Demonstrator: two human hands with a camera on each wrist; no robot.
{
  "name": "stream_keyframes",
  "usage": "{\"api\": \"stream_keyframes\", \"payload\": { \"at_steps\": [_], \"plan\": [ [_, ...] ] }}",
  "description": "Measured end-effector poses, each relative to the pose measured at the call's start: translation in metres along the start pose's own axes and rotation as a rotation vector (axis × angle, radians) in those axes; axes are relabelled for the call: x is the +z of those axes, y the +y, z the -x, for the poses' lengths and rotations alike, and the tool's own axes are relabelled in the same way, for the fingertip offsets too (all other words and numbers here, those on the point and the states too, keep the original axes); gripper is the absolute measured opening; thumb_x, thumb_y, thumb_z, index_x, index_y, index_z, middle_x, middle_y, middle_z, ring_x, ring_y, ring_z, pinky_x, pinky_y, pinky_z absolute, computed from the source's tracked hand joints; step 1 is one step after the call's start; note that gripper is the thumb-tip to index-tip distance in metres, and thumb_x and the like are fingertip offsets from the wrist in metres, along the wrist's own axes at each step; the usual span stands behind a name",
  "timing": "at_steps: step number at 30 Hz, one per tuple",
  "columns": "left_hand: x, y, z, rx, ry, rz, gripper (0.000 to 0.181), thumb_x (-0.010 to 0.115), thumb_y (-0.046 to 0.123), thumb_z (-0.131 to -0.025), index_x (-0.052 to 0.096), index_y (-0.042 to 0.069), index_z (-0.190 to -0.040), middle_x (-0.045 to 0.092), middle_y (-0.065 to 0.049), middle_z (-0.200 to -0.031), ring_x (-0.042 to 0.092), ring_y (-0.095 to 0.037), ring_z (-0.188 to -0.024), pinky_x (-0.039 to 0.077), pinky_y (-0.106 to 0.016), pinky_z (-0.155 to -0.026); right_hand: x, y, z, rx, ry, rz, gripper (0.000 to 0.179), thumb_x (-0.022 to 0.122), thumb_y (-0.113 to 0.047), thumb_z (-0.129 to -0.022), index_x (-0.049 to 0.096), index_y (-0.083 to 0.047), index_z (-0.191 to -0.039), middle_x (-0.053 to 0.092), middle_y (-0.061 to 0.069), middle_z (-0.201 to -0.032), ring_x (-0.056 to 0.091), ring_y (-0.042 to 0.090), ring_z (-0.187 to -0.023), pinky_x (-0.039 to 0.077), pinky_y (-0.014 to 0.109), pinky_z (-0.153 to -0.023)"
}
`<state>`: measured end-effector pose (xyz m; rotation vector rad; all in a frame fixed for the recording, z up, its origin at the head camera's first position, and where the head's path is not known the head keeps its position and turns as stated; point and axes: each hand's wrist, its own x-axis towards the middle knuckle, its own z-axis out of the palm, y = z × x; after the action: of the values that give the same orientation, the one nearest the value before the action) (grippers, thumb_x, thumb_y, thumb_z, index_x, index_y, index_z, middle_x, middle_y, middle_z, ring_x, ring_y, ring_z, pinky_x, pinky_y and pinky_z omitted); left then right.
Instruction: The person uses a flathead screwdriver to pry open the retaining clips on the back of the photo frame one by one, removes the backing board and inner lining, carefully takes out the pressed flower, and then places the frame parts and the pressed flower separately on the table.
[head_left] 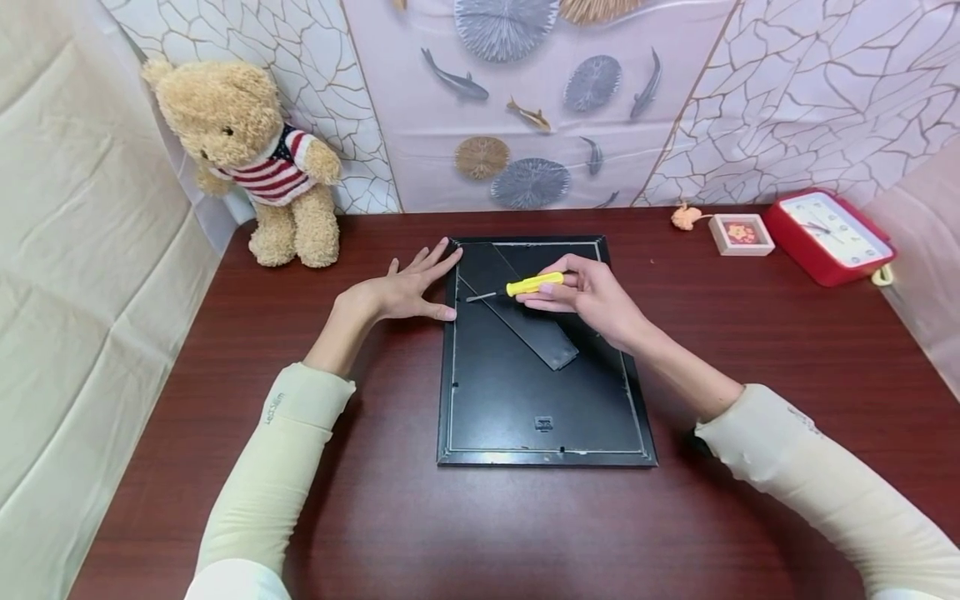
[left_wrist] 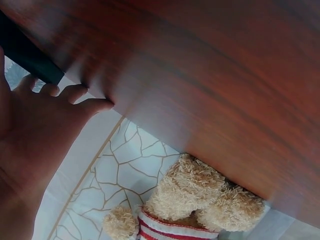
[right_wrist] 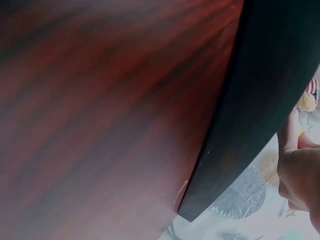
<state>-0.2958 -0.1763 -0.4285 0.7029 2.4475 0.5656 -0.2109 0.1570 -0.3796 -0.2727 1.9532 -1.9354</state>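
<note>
A black picture frame [head_left: 502,408] lies back side up on the table, with its folding stand [head_left: 536,329] flat and slanting across the backing. My right hand [head_left: 588,296] grips a screwdriver [head_left: 534,284] with a yellow handle above the upper part of the frame. The screwdriver's metal tip points left, near the frame's left inner edge by a small dark tab; whether it touches is hard to tell. My left hand [head_left: 408,287] has its fingers spread and touches the frame's upper left edge. In the left wrist view the left hand [left_wrist: 42,115] shows beside the dark frame edge.
A teddy bear [head_left: 281,167] in a striped sweater stands at the back left. Along the back right are a red clock [head_left: 828,236], a small pink-framed box [head_left: 741,235] and a little orange item [head_left: 686,217]. A patterned cloth [head_left: 420,167] hangs behind the table.
</note>
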Motion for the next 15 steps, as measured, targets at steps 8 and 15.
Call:
{"api": "stream_keyframes", "payload": {
  "at_steps": [8, 15],
  "plan": [
    [-0.0010, 0.0018, 0.0013, -0.026, -0.012, -0.004, 0.111, 0.072, 0.068, -0.098, -0.008, 0.049, -0.174, -0.030, 0.013, -0.180, -0.022, -0.025, -0.170, -0.016, -0.065, -0.132, 0.0039, 0.0005, -0.0071, 0.008, -0.022, -0.016, 0.022, 0.052, 0.010, -0.110, 0.050, 0.017, -0.131, 0.061, 0.045, -0.139, 0.081, 0.023, -0.110, 0.059, 0.043, -0.104],
    [-0.0007, 0.0031, 0.0020, -0.016, -0.010, 0.004, 0.110, 0.071, 0.066, -0.100, -0.007, 0.047, -0.175, -0.029, 0.014, -0.180, -0.021, -0.026, -0.170, -0.015, -0.067, -0.132, 0.0058, 0.0026, -0.0102, 0.004, -0.029, -0.007, 0.021, 0.052, 0.009, -0.111, 0.050, 0.016, -0.131, 0.062, 0.044, -0.138, 0.081, 0.022, -0.110, 0.060, 0.041, -0.103]
  ]
}}
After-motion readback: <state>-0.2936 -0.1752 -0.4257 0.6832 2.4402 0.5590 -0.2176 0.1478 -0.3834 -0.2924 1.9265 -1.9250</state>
